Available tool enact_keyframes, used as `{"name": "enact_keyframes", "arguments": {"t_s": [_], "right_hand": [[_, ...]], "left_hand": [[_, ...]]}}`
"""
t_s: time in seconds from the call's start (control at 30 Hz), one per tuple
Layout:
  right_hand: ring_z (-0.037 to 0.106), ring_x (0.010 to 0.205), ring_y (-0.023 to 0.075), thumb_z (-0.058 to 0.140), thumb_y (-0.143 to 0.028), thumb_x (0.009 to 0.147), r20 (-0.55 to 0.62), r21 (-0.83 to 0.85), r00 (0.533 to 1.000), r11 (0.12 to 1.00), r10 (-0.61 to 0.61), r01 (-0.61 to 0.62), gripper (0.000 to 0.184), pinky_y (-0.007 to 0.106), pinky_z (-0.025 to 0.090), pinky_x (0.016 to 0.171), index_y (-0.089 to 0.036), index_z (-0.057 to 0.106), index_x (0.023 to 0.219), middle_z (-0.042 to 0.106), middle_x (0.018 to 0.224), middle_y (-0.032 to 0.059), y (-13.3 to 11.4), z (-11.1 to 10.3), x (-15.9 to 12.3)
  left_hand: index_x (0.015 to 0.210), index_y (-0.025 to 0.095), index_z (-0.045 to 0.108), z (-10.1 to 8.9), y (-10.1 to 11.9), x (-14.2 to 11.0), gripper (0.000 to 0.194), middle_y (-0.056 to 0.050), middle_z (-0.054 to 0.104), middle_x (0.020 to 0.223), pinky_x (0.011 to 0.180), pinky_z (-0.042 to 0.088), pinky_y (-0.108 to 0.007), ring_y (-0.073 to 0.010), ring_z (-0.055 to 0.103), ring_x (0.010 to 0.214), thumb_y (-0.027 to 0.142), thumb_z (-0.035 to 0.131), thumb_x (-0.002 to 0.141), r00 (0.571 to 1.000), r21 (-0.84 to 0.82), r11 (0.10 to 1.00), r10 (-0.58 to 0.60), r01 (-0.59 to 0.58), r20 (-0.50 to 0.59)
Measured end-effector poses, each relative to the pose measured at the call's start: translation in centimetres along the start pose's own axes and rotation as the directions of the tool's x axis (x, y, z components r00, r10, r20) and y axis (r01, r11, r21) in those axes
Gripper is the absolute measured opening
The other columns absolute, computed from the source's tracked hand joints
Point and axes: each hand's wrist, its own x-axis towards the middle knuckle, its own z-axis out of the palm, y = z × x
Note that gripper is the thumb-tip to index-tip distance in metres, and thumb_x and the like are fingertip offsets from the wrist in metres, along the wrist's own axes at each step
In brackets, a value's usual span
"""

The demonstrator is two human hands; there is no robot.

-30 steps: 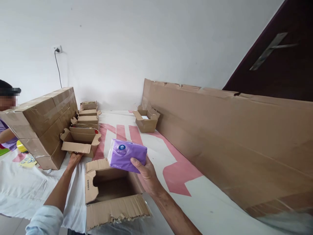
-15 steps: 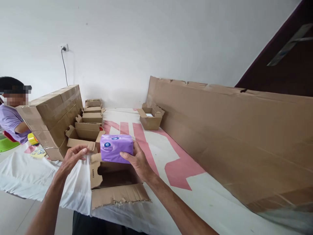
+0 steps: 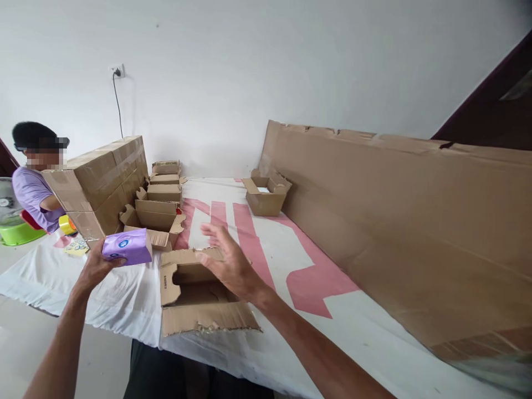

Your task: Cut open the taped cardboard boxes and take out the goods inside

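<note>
A purple tissue pack (image 3: 132,247) with a blue badge is gripped in my left hand (image 3: 96,266), held left of the nearest box. My right hand (image 3: 230,263) hovers over the right side of that open cardboard box (image 3: 210,320), fingers apart and holding nothing. The box stands at the table's front edge with its flaps folded outward; its dark inside is partly hidden by my right hand. Just behind the pack is another open cardboard box (image 3: 155,213), first of a row running back toward the wall.
Taped cartons (image 3: 112,177) are stacked at the left. A person in a purple shirt (image 3: 37,194) is behind them. Another open box (image 3: 266,202) stands farther back, beside a long cardboard panel (image 3: 386,227) along the right. A white and pink cloth (image 3: 307,282) covers the table.
The tissue pack has passed from my right hand to my left and moved left, away from above the near box. My right hand has opened. The view has shifted slightly.
</note>
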Motion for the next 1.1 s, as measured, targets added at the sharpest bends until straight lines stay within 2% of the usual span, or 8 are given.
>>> {"name": "enact_keyframes", "arguments": {"t_s": [0.1, 0.27, 0.43, 0.6, 0.7, 0.87, 1.0, 1.1], "right_hand": [[0.064, 0.132, 0.0327, 0.079, -0.037, 0.085, -0.131, -0.094, 0.991, 0.996, -0.004, -0.008, 0.048, 0.054, 0.048, 0.118, -0.030, 0.069, 0.132, 0.071, 0.138, 0.0078, 0.9, -2.4, -2.1], [0.066, 0.126, 0.0335, 0.073, -0.046, 0.092, -0.293, -0.314, 0.955, 0.948, -0.051, -0.046, 0.044, 0.055, 0.052, 0.113, -0.028, 0.068, 0.131, 0.070, 0.135, 0.0109, 3.7, -5.7, -6.6], [0.066, 0.128, 0.0365, 0.073, -0.061, 0.090, -0.480, -0.194, 0.863, 0.941, 0.156, -0.278, 0.062, 0.060, 0.054, 0.111, -0.025, 0.062, 0.139, 0.069, 0.140, 0.0158, 6.7, -7.7, -10.9], [0.068, 0.128, 0.0372, 0.078, -0.069, 0.081, -0.428, -0.039, 0.830, 0.910, 0.358, -0.413, 0.073, 0.053, 0.058, 0.107, -0.023, 0.066, 0.136, 0.073, 0.135, 0.0158, 8.9, -7.5, -13.0], [0.074, 0.113, 0.0354, 0.082, -0.069, 0.074, -0.370, -0.022, 0.823, 0.881, 0.431, -0.472, 0.074, 0.051, 0.061, 0.100, -0.023, 0.071, 0.131, 0.079, 0.122, 0.0113, 9.1, -6.8, -12.9], [0.076, 0.107, 0.0408, 0.081, -0.070, 0.073, -0.212, -0.068, 0.818, 0.827, 0.535, -0.558, 0.051, 0.051, 0.060, 0.095, -0.023, 0.082, 0.093, 0.085, 0.099, 0.0122, 8.4, -5.4, -12.0], [0.076, 0.111, 0.0435, 0.078, -0.067, 0.073, -0.215, -0.127, 0.775, 0.769, 0.595, -0.626, 0.045, 0.049, 0.060, 0.093, -0.025, 0.085, 0.087, 0.086, 0.099, 0.0119, 8.5, -5.3, -12.0], [0.077, 0.099, 0.0463, 0.070, -0.065, 0.075, -0.300, -0.271, 0.728, 0.677, 0.616, -0.685, 0.045, 0.049, 0.060, 0.081, -0.022, 0.082, 0.071, 0.083, 0.082, 0.0163, 9.8, -6.4, -12.2]], "left_hand": [[0.111, 0.022, 0.065, -0.5, -3.6, 1.1, 0.061, -0.002, 0.077, 0.098, 0.087, 0.061, -0.038, -0.0299, 0.074, 0.099, 0.028, 0.086, 0.054, 0.999, 0.177, 0.983, -0.045, 0.042, 0.012], [0.114, 0.020, 0.066, 3.1, -7.0, 3.4, 0.063, -0.003, 0.079, 0.102, 0.095, 0.060, -0.040, -0.0313, 0.074, 0.104, 0.020, 0.083, 0.053, 0.997, 0.240, 0.969, -0.068, 0.061, 0.020], [0.123, 0.019, 0.065, 6.7, -8.7, 5.6, 0.067, -0.007, 0.080, 0.113, 0.104, 0.057, -0.042, -0.0323, 0.073, 0.116, 0.017, 0.083, 0.058, 0.995, 0.234, 0.967, -0.093, 0.099, -0.038], [0.132, 0.017, 0.061, 8.6, -10.1, 4.8, 0.066, -0.008, 0.079, 0.114, 0.101, 0.058, -0.041, -0.0297, 0.074, 0.112, 0.019, 0.081, 0.069, 0.984, 0.243, 0.957, -0.134, 0.160, -0.119], [0.142, 0.016, 0.053, 9.2, -10.6, 2.9, 0.072, -0.010, 0.075, 0.118, 0.094, 0.059, -0.040, -0.0278, 0.074, 0.106, 0.028, 0.082, 0.077, 0.968, 0.251, 0.946, -0.155, 0.203, -0.200], [0.147, 0.015, 0.044, 11.2, -10.5, -1.2, 0.070, -0.017, 0.065, 0.129, 0.092, 0.059, -0.046, -0.0276, 0.071, 0.100, 0.038, 0.075, 0.089, 0.944, 0.278, 0.935, -0.131, 0.220, -0.304], [0.131, 0.022, 0.057, 14.1, -9.4, -3.3, 0.046, -0.010, 0.069, 0.118, 0.097, 0.057, -0.042, -0.0268, 0.070, 0.105, 0.027, 0.074, 0.088, 0.976, 0.311, 0.942, -0.064, 0.128, -0.208], [0.124, 0.023, 0.063, 15.8, -8.7, -3.1, 0.040, -0.010, 0.071, 0.122, 0.101, 0.054, -0.040, -0.0271, 0.068, 0.113, 0.021, 0.076, 0.086, 0.992, 0.340, 0.937, -0.038, 0.078, -0.123]]}}
